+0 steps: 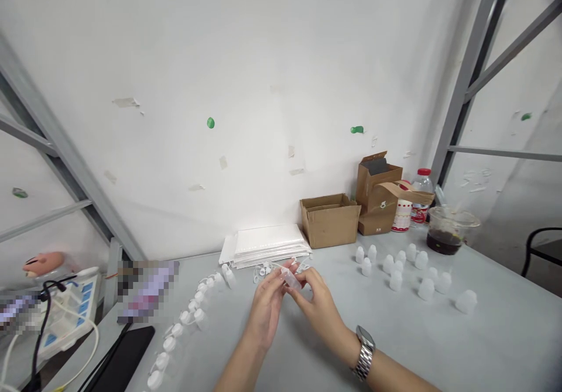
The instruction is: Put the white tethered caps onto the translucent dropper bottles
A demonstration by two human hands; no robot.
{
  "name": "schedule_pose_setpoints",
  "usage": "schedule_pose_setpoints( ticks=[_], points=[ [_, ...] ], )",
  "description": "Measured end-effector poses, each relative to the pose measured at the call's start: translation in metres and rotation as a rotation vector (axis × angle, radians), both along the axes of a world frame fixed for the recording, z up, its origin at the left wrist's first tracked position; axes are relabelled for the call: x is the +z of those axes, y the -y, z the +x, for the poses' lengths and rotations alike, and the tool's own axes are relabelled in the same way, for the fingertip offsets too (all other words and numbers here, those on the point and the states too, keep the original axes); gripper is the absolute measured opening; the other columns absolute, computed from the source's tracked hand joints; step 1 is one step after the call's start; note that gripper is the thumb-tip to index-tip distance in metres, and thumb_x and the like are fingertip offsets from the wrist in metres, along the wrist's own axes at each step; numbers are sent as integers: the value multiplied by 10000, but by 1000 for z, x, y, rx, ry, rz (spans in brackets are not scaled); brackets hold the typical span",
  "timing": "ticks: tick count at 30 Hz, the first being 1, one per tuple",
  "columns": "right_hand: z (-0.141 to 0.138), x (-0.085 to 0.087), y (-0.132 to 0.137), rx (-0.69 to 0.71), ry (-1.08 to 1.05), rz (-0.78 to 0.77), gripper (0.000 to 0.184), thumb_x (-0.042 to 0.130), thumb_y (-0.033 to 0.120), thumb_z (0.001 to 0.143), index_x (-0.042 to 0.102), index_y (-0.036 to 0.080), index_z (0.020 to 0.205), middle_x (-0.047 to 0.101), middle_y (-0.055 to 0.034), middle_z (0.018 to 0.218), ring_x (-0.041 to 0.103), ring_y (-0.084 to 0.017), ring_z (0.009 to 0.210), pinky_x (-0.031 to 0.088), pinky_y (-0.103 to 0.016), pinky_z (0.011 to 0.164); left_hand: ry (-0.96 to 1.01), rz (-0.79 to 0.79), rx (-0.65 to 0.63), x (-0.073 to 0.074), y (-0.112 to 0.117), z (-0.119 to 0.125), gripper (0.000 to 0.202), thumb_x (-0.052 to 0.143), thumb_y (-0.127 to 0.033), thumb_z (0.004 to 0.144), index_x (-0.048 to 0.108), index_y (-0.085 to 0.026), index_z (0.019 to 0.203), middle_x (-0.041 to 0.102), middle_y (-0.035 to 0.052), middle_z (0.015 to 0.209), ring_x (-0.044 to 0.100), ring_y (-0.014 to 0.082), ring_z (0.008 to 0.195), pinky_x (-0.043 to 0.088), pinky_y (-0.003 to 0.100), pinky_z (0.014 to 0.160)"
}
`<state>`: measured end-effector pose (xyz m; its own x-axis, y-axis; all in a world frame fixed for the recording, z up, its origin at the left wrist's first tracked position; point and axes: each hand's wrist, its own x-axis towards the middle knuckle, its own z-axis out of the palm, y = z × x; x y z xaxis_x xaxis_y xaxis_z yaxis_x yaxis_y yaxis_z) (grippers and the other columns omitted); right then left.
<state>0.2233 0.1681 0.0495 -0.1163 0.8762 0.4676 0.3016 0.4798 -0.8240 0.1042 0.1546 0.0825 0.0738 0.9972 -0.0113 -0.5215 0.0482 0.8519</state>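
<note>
Both hands meet around one small translucent plastic bottle [292, 279], which is tilted near the middle of the table. My left hand [267, 303] has its fingers closed at the bottle's upper left end, where a white cap seems to sit. My right hand [319, 303], with a metal watch on its wrist, pinches the bottle's lower right side. Just behind the hands lie loose white caps with straps [262, 271]. To the left runs a curved row of capped bottles [177, 329]. On the right stand several frosted bottles [396, 279] without visible white caps.
A stack of white sheets or flat packs [270, 244] lies against the wall. Beside it stand an open cardboard box [332, 228], a brown paper bag [380, 196], a red-capped bottle [420, 196] and a cup of dark liquid [445, 241]. A black phone [120, 361] and power strip [74, 316] are left.
</note>
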Motion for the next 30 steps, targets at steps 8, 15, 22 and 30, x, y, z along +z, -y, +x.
schedule_pose_setpoints(
  ticks=[8, 15, 22, 30],
  points=[
    [1, 0, 3, -94, 254, 263, 81, 483, 227, 841, 563, 233, 851, 602, -20, 768, 526, -182, 761, 252, -429, 909, 7, -12, 9, -4, -1, 0, 264, 602, -248, 724, 671, -156, 961, 655, 108, 1076, 490, 260, 1130, 300, 351, 967],
    [-1, -1, 0, -74, 41, 1, 133, 607, 346, 752, 588, 219, 719, 608, -3, 710, 505, -166, 674, 321, -363, 800, 32, -30, -25, -10, -6, -2, 263, 596, -256, 709, 672, -144, 935, 663, 119, 1054, 521, 275, 1093, 323, 371, 943],
    [-1, 9, -7, 213, -369, -399, 311, 670, 474, 642, 611, 170, 658, 643, -28, 660, 572, -190, 670, 409, -306, 657, 56, -76, -43, -14, -10, -3, 285, 572, -284, 713, 674, -141, 937, 669, 119, 1040, 512, 278, 1096, 344, 367, 894],
    [0, 12, -10, 284, -489, -525, 309, 740, 452, 538, 611, 172, 554, 613, 3, 547, 518, -146, 567, 372, -274, 578, 104, -140, -92, -18, -13, -3, 270, 565, -289, 726, 658, -149, 938, 679, 105, 994, 527, 248, 1073, 351, 340, 899]
  ],
)
